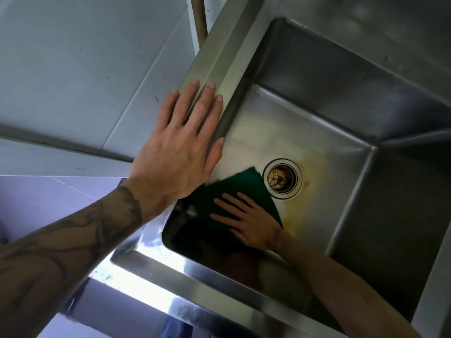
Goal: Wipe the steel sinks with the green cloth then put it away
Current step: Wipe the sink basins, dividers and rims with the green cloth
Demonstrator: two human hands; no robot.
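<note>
A deep steel sink fills the right of the head view. The green cloth lies flat on the sink floor, just left of the round drain. My right hand presses on the cloth with straight, spread fingers, its arm reaching down into the basin. My left hand rests flat on the sink's left rim, fingers straight and together, thumb over the inner edge. Yellow-brown stains surround the drain.
White wall tiles run along the left of the sink. A pipe stands behind the rim at the top. The bright front rim of the sink crosses the bottom, with purple floor below left.
</note>
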